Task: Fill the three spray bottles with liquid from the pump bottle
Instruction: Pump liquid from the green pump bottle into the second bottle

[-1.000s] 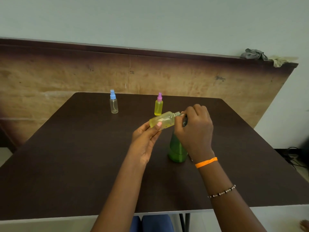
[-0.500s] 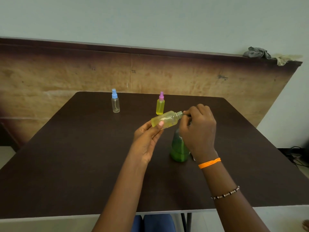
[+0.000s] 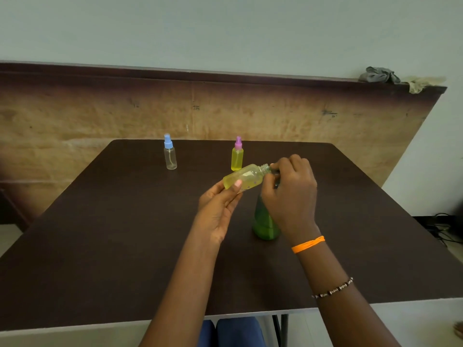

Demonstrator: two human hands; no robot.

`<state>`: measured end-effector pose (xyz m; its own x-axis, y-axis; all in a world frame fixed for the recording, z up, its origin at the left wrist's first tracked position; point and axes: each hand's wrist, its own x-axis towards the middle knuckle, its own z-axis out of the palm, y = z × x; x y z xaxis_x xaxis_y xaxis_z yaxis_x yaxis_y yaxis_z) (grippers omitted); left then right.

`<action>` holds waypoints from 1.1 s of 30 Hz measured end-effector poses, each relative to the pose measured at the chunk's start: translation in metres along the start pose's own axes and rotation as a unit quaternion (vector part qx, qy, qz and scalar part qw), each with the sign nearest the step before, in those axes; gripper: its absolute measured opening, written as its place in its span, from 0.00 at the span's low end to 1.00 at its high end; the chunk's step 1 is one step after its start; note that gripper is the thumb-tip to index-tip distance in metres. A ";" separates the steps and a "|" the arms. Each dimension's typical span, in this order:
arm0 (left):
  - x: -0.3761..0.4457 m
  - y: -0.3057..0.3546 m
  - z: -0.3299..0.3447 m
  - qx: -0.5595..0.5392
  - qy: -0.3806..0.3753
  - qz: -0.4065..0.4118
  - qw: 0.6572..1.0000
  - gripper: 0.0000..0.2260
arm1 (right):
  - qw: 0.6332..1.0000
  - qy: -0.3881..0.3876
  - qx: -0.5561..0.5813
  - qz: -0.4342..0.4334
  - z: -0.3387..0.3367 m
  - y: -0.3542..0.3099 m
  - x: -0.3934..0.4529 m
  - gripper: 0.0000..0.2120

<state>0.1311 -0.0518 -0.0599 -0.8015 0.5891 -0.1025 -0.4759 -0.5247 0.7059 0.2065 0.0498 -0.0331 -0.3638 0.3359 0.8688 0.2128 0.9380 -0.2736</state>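
- Your left hand [image 3: 220, 209] is gripping the uncapped spray bottle [image 3: 244, 177] around its lower body, holding it tilted, with the threaded neck pointing right toward the pump.
- Your right hand [image 3: 292, 194] is curling over the top of the green pump bottle [image 3: 265, 225], fingertips [image 3: 275, 167] sitting right at the open neck; the pump head itself is hidden under the hand, so whether you are pressing it cannot be told.
- Over the last second the tilted bottle's neck is coming clear of your fingers: a moment ago they were covering it, now the bare thread is showing beside them. That is suggesting a pump stroke just ending or the nozzle being re-aimed.
- The held bottle is already showing pale yellow liquid through most of its body, so this fill is probably nearing its end.
- The green pump bottle is standing upright on the table [image 3: 100, 246], right of the middle, below your right hand.
- Toward the far edge, the pink-capped spray bottle [image 3: 237, 156] is standing capped and full of yellow liquid.
- Farther left along that edge, the blue-capped spray bottle [image 3: 170, 155] is standing capped and looking empty, so it is still waiting.
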 end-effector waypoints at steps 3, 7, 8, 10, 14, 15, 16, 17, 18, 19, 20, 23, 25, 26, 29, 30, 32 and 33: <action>0.001 -0.002 -0.002 0.002 0.001 -0.005 1.000 0.12 | 0.999 0.029 -0.022 -0.014 0.008 0.001 -0.012 0.10; 0.001 -0.004 -0.002 0.005 -0.004 -0.007 1.000 0.11 | 0.998 0.050 -0.013 -0.022 0.015 0.008 -0.015 0.08; 0.001 -0.003 -0.002 0.006 -0.003 -0.006 1.000 0.11 | 0.999 0.047 -0.011 -0.022 0.014 0.007 -0.014 0.08; 0.000 -0.003 -0.001 0.005 -0.003 -0.002 1.000 0.13 | 0.999 0.031 -0.005 -0.017 0.010 0.006 -0.008 0.09; -0.001 -0.001 0.000 0.005 -0.001 0.005 1.000 0.14 | 1.000 0.002 0.014 0.002 0.004 0.003 0.003 0.11; -0.001 -0.001 0.000 0.004 0.000 0.005 1.000 0.14 | 1.000 0.005 0.017 0.007 0.004 0.003 0.002 0.11; 0.000 -0.002 0.000 0.001 0.001 0.003 1.000 0.14 | 1.000 0.013 0.014 0.008 0.006 0.003 -0.002 0.10; 0.000 -0.003 -0.001 -0.001 0.003 0.002 1.000 0.13 | 1.000 0.026 0.004 0.002 0.010 0.004 -0.006 0.09; 0.000 -0.004 -0.001 -0.001 0.004 -0.001 1.000 0.13 | 0.999 0.041 -0.008 -0.010 0.013 0.005 -0.010 0.07; 0.000 -0.004 0.000 0.001 0.003 -0.002 1.000 0.12 | 0.998 0.056 -0.015 -0.021 0.017 0.006 -0.012 0.07; 0.000 -0.005 0.000 0.003 0.003 -0.004 1.000 0.12 | 0.997 0.066 -0.015 -0.027 0.020 0.008 -0.011 0.07; -0.001 -0.006 0.000 0.003 0.004 -0.009 1.000 0.12 | 0.997 0.066 -0.022 -0.026 0.019 0.009 -0.009 0.07; -0.001 -0.005 0.001 0.001 0.006 -0.011 1.000 0.11 | 0.998 0.045 -0.028 -0.025 0.014 0.007 -0.004 0.07; -0.002 -0.004 0.002 0.000 0.006 -0.009 1.000 0.12 | 0.999 0.035 -0.028 -0.023 0.012 0.006 0.000 0.07; -0.002 -0.002 0.002 0.000 0.007 -0.003 1.000 0.13 | 0.999 0.029 -0.015 -0.009 0.008 0.000 0.006 0.11; -0.002 -0.003 0.002 0.001 0.007 -0.003 1.000 0.13 | 0.999 0.035 -0.011 -0.006 0.009 0.000 0.003 0.11; -0.002 -0.004 0.000 0.003 0.002 -0.002 1.000 0.13 | 0.998 0.055 -0.023 -0.011 0.013 0.001 -0.009 0.10; -0.001 -0.005 -0.001 0.004 0.000 -0.004 1.000 0.12 | 0.997 0.065 -0.032 -0.017 0.016 0.004 -0.014 0.10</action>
<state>0.1343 -0.0506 -0.0635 -0.7976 0.5935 -0.1076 -0.4789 -0.5146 0.7112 0.1980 0.0500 -0.0533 -0.2525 0.2868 0.9241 0.2618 0.9397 -0.2201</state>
